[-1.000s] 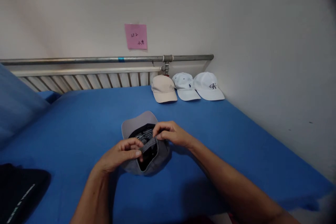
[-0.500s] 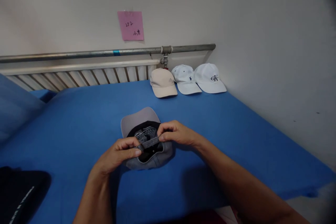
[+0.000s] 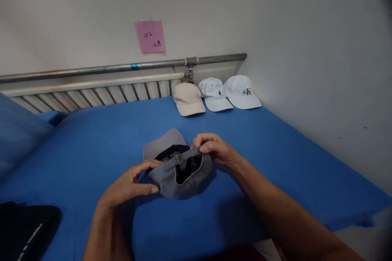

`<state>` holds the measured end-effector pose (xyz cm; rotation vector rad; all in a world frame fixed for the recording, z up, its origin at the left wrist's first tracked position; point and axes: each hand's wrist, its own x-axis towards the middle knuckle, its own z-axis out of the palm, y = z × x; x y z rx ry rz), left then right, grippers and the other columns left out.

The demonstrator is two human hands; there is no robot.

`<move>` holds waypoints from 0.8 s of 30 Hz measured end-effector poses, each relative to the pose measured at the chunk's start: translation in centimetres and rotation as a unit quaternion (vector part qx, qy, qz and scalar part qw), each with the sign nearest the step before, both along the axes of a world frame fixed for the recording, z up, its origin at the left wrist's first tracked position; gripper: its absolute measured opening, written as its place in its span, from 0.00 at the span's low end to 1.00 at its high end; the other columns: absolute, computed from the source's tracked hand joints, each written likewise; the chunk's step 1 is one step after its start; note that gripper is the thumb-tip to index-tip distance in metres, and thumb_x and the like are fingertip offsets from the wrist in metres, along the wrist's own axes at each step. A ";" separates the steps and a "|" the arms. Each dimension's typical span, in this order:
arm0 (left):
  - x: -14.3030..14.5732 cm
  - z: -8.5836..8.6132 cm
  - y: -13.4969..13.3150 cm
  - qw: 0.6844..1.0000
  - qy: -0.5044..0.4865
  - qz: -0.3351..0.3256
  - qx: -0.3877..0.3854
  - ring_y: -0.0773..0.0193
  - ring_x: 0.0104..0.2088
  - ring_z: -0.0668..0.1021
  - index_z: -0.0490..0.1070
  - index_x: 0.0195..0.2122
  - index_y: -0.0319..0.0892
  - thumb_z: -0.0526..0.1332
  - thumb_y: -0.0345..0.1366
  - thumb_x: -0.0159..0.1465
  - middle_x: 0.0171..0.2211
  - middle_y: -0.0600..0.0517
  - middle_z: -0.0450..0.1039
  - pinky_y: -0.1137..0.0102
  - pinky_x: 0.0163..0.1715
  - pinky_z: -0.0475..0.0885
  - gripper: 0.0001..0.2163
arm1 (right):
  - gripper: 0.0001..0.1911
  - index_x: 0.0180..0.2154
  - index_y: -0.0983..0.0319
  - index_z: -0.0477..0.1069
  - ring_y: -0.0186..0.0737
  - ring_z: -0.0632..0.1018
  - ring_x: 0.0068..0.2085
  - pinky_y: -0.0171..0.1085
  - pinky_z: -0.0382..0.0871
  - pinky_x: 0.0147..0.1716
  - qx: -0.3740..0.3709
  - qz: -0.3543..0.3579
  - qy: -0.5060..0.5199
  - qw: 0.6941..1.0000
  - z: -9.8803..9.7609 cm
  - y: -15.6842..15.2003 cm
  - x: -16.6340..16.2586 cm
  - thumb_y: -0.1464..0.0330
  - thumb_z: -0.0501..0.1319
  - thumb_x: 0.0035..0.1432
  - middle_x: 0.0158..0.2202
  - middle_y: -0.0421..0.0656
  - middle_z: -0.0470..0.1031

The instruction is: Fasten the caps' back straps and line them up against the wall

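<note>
A grey baseball cap (image 3: 174,187) lies before me, its opening up and its brim (image 3: 163,142) pointing away and to the left. Across the back gap runs a strap with a small metal buckle (image 3: 178,158). My left hand (image 3: 131,183) is curled round the cap's left side, fingers at the rim and thumb on the outer cloth. At the right end of the strap, my right hand (image 3: 214,149) pinches the rim between thumb and fingers. The inside of the cap is dark and partly hidden.
On the blue-covered surface (image 3: 107,138), a beige cap (image 3: 189,98) and two white caps (image 3: 214,94) (image 3: 242,91) stand by the wall. A black item (image 3: 29,228) with white marks is at lower left. Behind run a metal pipe (image 3: 104,70) and radiator (image 3: 101,91); a pink note (image 3: 150,36) hangs above.
The cap has turned and tipped, its back now higher and further right. My left hand has left the strap's buckle for the cap's left side; my right hand has moved slightly right and up.
</note>
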<state>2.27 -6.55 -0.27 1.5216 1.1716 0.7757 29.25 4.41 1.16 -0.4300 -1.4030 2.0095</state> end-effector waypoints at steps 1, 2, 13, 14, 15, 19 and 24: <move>0.3 0.0 0.3 0.999 0.030 0.005 0.018 0.49 0.56 0.67 0.76 0.44 0.51 0.70 0.35 0.50 0.53 0.49 0.70 0.56 0.58 0.57 0.19 | 0.03 0.23 0.64 0.73 0.33 0.73 0.26 0.31 0.63 0.26 -0.007 -0.006 0.015 1.000 0.0 0.1 0.1 0.70 0.64 0.42 0.22 0.39 0.73; 0.6 0.0 0.5 0.998 0.053 0.011 0.035 0.48 0.57 0.66 0.77 0.43 0.51 0.69 0.34 0.50 0.54 0.49 0.69 0.55 0.59 0.55 0.17 | 0.03 0.23 0.64 0.73 0.33 0.74 0.26 0.31 0.64 0.26 -0.012 -0.012 0.024 1.000 0.0 0.1 0.2 0.70 0.64 0.42 0.22 0.40 0.74; 1.8 -0.6 -0.2 0.907 -0.354 0.217 0.072 0.70 0.26 0.76 0.77 0.30 0.45 0.73 0.32 0.45 0.26 0.57 0.77 0.78 0.28 0.72 0.11 | 0.12 0.31 0.60 0.75 0.38 0.76 0.36 0.38 0.67 0.42 -0.061 -0.188 0.086 0.977 0.0 0.8 -0.7 0.58 0.63 0.49 0.32 0.41 0.76; 1.6 -0.7 -0.1 0.876 -0.394 0.267 0.081 0.69 0.28 0.78 0.77 0.33 0.45 0.73 0.32 0.45 0.29 0.57 0.78 0.78 0.30 0.73 0.13 | 0.13 0.32 0.60 0.76 0.38 0.75 0.38 0.39 0.66 0.44 -0.072 -0.201 0.072 0.974 -0.5 0.9 -1.0 0.57 0.64 0.50 0.34 0.42 0.77; 1.3 -0.7 0.2 0.847 -0.424 0.309 0.086 0.68 0.30 0.79 0.77 0.37 0.45 0.73 0.32 0.46 0.32 0.56 0.79 0.77 0.33 0.74 0.15 | 0.15 0.33 0.61 0.76 0.39 0.75 0.39 0.40 0.65 0.45 -0.082 -0.202 0.052 0.975 -1.0 0.9 -1.4 0.56 0.64 0.50 0.35 0.43 0.77; -0.1 -0.9 1.2 0.761 -0.529 0.360 0.107 0.66 0.40 0.80 0.75 0.41 0.46 0.64 0.29 0.58 0.38 0.54 0.81 0.74 0.44 0.74 0.10 | 0.21 0.35 0.63 0.76 0.40 0.75 0.41 0.41 0.63 0.46 -0.060 -0.125 -0.016 0.990 -2.6 -0.1 -2.6 0.51 0.60 0.53 0.37 0.45 0.77; -1.5 -2.0 2.1 0.722 -0.571 0.378 0.099 0.69 0.37 0.81 0.77 0.35 0.43 0.56 0.26 0.64 0.34 0.53 0.81 0.76 0.44 0.73 0.10 | 0.17 0.42 0.61 0.74 0.40 0.73 0.42 0.40 0.62 0.46 0.003 -0.018 -0.027 0.999 -2.8 -2.0 -3.4 0.61 0.66 0.49 0.39 0.42 0.76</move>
